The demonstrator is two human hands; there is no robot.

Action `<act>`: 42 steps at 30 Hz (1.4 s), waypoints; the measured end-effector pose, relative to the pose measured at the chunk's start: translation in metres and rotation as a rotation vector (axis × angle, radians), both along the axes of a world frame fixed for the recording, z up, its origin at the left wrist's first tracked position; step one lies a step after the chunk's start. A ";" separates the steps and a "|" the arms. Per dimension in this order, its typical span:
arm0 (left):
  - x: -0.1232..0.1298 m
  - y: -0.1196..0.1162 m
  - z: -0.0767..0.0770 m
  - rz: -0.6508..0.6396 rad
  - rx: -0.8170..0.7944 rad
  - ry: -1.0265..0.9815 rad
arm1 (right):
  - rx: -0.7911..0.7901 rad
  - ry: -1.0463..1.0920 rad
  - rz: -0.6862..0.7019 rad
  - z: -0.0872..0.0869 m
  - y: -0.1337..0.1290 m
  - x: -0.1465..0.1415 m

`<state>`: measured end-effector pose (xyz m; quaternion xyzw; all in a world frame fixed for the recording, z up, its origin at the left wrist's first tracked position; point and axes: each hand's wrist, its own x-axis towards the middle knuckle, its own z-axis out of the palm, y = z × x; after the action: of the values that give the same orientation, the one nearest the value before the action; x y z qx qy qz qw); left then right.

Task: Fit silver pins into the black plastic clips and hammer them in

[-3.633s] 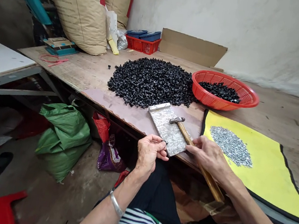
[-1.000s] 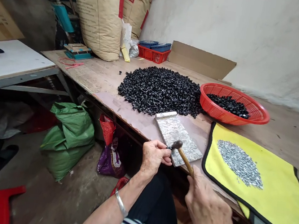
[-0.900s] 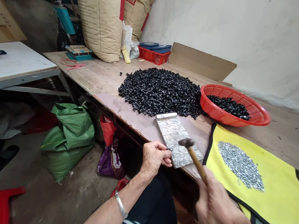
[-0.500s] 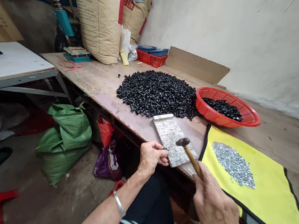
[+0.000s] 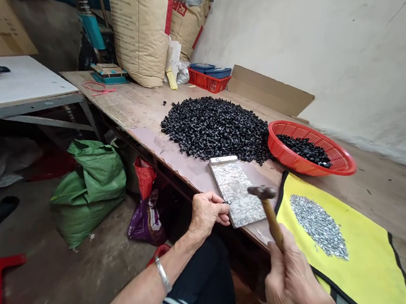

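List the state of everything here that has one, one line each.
Left hand: pinching a small dark part at the plate's edge.
Right hand: gripping the hammer's wooden handle.
Hammer: head raised over the plate.
Metal plate: lying flat on the bench.
Black parts: heaped loose.
Red basket: holding some black parts.
Silver pieces: piled on the yellow mat.

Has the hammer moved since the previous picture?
Yes: its head has shifted right, toward the yellow mat, judged against the speckled metal plate beneath the hammer.
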<state>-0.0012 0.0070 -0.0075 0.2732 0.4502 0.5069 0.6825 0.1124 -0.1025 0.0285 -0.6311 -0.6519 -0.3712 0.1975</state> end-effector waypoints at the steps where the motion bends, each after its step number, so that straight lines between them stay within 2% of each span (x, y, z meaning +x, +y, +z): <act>1: 0.000 0.000 0.000 -0.004 0.001 -0.001 | 0.016 0.002 0.002 -0.002 0.000 -0.002; 6: 0.000 0.002 0.000 -0.009 -0.003 0.014 | -0.162 0.043 -0.019 -0.017 0.005 -0.007; 9: -0.002 0.001 -0.001 -0.004 0.003 0.007 | -0.213 0.269 -0.019 -0.019 0.017 0.007; 11: -0.006 -0.001 0.000 0.000 0.017 0.003 | -0.316 0.446 -0.041 -0.016 0.030 0.017; 13: -0.014 -0.005 0.002 -0.006 0.044 -0.005 | -0.436 0.525 -0.109 -0.012 0.045 0.022; 15: -0.022 -0.011 0.007 -0.029 0.082 -0.019 | -0.496 0.504 -0.163 -0.009 0.060 0.021; 20: -0.041 -0.033 0.025 -0.117 0.139 -0.029 | -0.493 0.395 -0.196 -0.007 0.084 0.016; 23: -0.046 -0.044 0.033 -0.139 0.137 0.007 | -0.504 0.350 -0.167 -0.008 0.085 0.020; 26: -0.049 -0.050 0.040 -0.137 0.158 0.105 | -0.472 0.360 -0.126 -0.004 0.070 0.020; 28: -0.050 -0.053 0.044 -0.141 0.212 0.175 | -0.381 0.528 0.015 0.001 0.052 0.014; 29: -0.050 -0.054 0.045 -0.146 0.254 0.201 | -0.354 0.685 0.128 0.004 0.042 0.009; 31: -0.050 -0.055 0.046 -0.160 0.379 0.248 | -0.489 1.076 0.357 0.008 0.022 -0.003; 33: -0.050 -0.056 0.044 -0.172 0.535 0.293 | -0.655 1.412 0.482 0.008 0.009 -0.014; 34: -0.050 -0.056 0.042 -0.173 0.606 0.314 | -0.684 1.533 0.505 0.008 0.005 -0.019; 37: -0.052 -0.056 0.037 -0.166 0.775 0.336 | -0.597 1.736 0.490 0.005 0.001 -0.027; 42: -0.053 -0.055 0.033 -0.131 0.937 0.336 | -0.561 1.851 0.437 0.007 0.002 -0.030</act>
<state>-0.0542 -0.0477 0.0257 0.6560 0.2596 0.5595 0.4349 0.0823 -0.1006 0.0359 -0.5619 -0.4071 0.4803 0.5364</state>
